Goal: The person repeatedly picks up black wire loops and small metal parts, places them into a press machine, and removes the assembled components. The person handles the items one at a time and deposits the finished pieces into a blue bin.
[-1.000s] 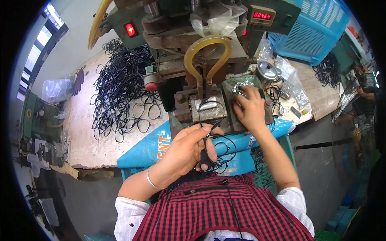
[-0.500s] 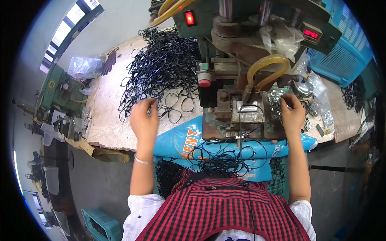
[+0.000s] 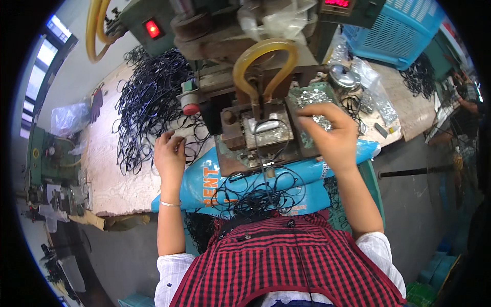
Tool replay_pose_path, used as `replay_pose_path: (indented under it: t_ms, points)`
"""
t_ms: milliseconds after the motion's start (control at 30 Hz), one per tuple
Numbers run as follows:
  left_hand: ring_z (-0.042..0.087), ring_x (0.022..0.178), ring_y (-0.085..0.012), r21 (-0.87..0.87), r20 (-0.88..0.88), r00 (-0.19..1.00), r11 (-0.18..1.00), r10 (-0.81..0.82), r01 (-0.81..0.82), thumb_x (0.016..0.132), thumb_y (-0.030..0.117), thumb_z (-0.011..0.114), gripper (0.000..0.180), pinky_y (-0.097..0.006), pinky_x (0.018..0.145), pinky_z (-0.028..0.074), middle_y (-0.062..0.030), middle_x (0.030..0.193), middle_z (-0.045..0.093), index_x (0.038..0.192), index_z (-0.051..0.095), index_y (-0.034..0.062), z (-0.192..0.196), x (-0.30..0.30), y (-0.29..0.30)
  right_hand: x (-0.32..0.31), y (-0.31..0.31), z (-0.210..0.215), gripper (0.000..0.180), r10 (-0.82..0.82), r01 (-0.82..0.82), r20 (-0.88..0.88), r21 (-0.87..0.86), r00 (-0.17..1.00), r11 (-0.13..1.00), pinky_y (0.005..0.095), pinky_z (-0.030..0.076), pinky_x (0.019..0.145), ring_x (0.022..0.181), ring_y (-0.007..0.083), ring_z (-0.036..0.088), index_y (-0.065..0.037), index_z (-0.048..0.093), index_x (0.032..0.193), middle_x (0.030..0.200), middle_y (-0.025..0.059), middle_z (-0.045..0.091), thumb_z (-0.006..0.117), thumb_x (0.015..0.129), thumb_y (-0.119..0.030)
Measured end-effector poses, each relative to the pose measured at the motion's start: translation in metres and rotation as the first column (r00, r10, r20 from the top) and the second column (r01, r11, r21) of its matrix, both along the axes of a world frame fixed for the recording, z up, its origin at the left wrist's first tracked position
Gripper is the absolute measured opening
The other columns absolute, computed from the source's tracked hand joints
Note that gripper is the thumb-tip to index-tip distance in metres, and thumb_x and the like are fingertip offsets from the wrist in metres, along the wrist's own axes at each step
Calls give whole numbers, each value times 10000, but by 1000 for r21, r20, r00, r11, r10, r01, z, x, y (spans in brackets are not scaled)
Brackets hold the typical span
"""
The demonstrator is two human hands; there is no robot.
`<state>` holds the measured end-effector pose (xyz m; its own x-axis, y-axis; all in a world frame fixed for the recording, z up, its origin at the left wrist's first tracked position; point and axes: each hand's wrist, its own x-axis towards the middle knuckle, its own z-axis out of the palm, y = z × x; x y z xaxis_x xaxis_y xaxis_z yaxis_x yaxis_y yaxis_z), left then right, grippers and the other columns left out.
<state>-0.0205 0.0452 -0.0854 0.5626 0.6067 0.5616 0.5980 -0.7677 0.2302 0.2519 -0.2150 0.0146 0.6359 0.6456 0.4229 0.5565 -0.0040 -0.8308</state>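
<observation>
My left hand [image 3: 170, 156] reaches out to the left side of the bench, and its curled fingers pinch a black cord loop [image 3: 180, 137] at the edge of a big pile of black cord loops [image 3: 148, 100]. My right hand [image 3: 330, 134] hovers by a tray of small silver metal pieces [image 3: 311, 96], fingertips pinched on one piece. Between my hands stands a press machine, and another black loop is draped across its metal die block [image 3: 266, 134]. More black loops [image 3: 261, 193] lie tangled in my lap on a blue bag [image 3: 204, 179].
A yellow hose [image 3: 266, 56] arches over the die. A red lamp [image 3: 152, 28] glows on the machine housing. A blue plastic crate [image 3: 404, 30] stands at the back right, with clear bags of metal parts [image 3: 376, 94] beside it. Another person's hand [image 3: 466, 102] shows at the far right.
My left hand left the loops in my lap and went out to the pile on the left. My right hand stayed by the die and tray, now lifted with pinched fingers.
</observation>
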Motion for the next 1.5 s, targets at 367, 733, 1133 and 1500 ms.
replay_pose_path:
  t_ms: [367,733,1133,1500]
  points:
    - [485,698,-129,-232,890,452,796,-58,559,1147,259,348,311,-265,653,422,-92,814,556,989,493,35,134,56,-81,-24,46,-6,527,224,-106,-488,258,843,960,266,490,955,968,121,676,57,539,1324,979,72,725,744,840,8]
    - [421,698,-121,-176,726,637,826,-258,535,1126,215,358,294,-264,660,360,-61,819,495,1018,542,12,145,68,-101,-32,14,9,485,350,-286,-388,216,853,934,354,479,1054,1218,219,628,7,560,1374,1312,153,658,674,904,-30]
    - [648,768,-203,385,162,421,450,-892,806,739,38,808,268,-337,687,621,-113,1080,719,989,739,104,91,96,-111,60,-11,-79,139,-322,403,445,-100,836,910,449,493,937,1137,381,618,-48,711,911,1100,167,689,772,808,-118]
    - [720,898,-272,285,186,453,489,-872,824,756,47,817,282,-414,827,644,-135,1159,710,1024,746,103,84,88,-116,60,-7,-93,114,-348,405,362,-94,865,909,412,537,836,898,325,693,-52,768,943,927,130,736,735,839,-84]
